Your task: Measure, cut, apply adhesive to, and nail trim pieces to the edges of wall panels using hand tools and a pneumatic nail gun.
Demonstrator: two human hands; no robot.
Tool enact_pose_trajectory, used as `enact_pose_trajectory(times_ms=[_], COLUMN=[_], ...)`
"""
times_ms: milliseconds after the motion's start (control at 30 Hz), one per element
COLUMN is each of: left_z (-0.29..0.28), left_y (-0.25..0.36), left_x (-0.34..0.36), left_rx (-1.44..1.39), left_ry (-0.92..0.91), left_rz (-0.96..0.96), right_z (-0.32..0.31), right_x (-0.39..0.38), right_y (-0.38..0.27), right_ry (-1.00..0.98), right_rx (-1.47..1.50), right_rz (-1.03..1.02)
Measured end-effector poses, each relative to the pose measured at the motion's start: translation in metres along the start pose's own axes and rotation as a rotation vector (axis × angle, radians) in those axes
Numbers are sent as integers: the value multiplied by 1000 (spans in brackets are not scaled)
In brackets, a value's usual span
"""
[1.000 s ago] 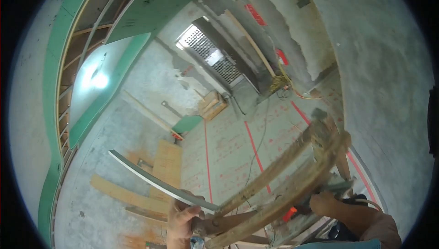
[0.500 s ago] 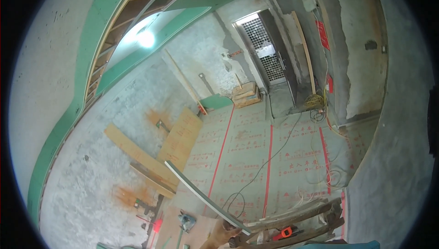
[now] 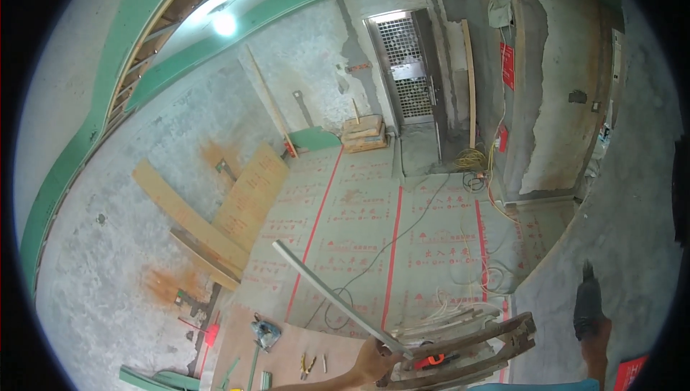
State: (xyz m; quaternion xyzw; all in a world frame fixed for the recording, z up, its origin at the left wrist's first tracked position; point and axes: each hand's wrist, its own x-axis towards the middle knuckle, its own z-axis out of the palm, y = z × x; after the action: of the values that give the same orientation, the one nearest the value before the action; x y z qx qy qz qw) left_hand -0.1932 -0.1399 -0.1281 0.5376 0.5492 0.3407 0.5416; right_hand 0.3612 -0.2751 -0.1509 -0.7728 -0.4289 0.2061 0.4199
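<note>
My left hand (image 3: 374,366) is low in the middle, its fingers closed on the near end of a long, narrow pale strip (image 3: 327,292). From there the strip slants away up and to the left, above the floor covering. Something dark partly covers my left fingers. At the lower right, my right hand (image 3: 599,333) is raised in front of the grey wall. A dark shape with a grey tip (image 3: 589,301) extends up from it; whether this is a glove or a held tool I cannot tell, and the right fingers are hidden.
Beside my left hand lie worn timber pieces (image 3: 514,341) and a red-and-black tool (image 3: 431,361). Left of it are pliers (image 3: 307,368) and a blue-grey power tool (image 3: 265,333) on a brown sheet. Boards (image 3: 190,211) lean by the left wall; a cable (image 3: 374,265) crosses the floor.
The view has turned, shifting the room leftward. My right hand with the dark shape has come into view at the right. My left hand still holds the strip, now a little farther right.
</note>
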Motion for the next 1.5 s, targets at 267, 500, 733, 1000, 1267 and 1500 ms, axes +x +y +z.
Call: enact_pose_trajectory(times_ms=[267,500,733,1000,1267,1500], left_z=[8,5,5,13,81,157], left_y=[-7,2,-10,31,211,261], left_x=[6,-3,12,48,124,132], left_rx=[173,-47,234,167,-264,-577], left_ry=[-86,-66,-109,127,101,171], left_rz=[-48,-108,-143,-82,68,72], right_z=[172,177,164,175,179,182], right_x=[46,30,41,35,38,42], right_y=[-75,-120,-139,-122,-126,-122], right_ry=[221,-50,-276,-429,-485,-437], right_rx=[280,-318,-444,-443,-402,-422], right_rz=[-342,-632,-607,-546,-562,-591])
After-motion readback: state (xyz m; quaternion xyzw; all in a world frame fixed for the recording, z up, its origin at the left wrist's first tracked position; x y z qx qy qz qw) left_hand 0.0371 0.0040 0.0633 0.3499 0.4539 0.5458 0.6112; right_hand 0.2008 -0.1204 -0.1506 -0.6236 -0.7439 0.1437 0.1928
